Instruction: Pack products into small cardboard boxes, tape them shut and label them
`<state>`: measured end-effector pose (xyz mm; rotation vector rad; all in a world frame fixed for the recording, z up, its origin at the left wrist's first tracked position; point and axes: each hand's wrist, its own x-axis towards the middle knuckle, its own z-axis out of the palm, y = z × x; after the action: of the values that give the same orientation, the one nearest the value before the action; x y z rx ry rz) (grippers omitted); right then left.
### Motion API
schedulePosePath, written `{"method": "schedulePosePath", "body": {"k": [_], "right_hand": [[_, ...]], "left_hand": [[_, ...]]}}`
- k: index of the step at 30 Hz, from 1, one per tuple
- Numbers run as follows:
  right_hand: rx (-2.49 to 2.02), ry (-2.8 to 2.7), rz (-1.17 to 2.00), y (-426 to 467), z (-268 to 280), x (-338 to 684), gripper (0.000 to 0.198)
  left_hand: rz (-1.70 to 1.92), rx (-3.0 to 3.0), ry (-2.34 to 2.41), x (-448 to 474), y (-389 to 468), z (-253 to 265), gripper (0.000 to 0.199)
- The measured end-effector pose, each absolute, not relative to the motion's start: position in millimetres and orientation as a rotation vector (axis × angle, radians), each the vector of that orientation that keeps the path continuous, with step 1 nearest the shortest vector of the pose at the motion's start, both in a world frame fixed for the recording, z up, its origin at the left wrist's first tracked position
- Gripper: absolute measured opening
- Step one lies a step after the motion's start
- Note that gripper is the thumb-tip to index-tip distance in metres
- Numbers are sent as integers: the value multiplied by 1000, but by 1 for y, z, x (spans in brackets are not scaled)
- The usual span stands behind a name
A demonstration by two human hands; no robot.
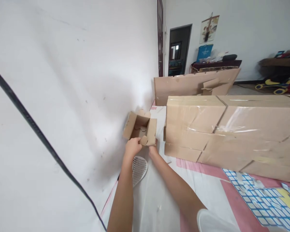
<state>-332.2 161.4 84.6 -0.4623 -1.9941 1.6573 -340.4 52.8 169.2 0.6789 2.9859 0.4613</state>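
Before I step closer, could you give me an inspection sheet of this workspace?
Surface: white-and-pink covering, lightly creased.
Job's things: small cardboard box, open, flaps spread.
Clutter: large taped box on the right; blue-and-white sheet; what looks like a white slipper.
Hands: left hand grips the small box's near edge; right hand is at its near right corner, fingers partly hidden.
Cables: black cable slanting across the left.
Surroundings: white wall, dark doorway, blue bag.
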Motion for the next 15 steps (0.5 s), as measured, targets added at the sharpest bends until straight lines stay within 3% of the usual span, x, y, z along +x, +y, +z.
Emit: {"method": "schedulePosePath", "body": {"k": [6,8,10,15], "right_hand": [[-458,-1650,2068,124,66,-162,38],[-488,-1343,2487,126,60,-95,41],[-570,-1157,2711,138,55,-32,45],[-651,-1011,2714,183,56,86,62]], "left_hand": [[469,739,3016,-165,-18,172,14],[581,823,2869,-117,-38,159,15],[728,902,2668,-84,-48,145,17],[847,1048,2264,-65,-27,129,16]]}}
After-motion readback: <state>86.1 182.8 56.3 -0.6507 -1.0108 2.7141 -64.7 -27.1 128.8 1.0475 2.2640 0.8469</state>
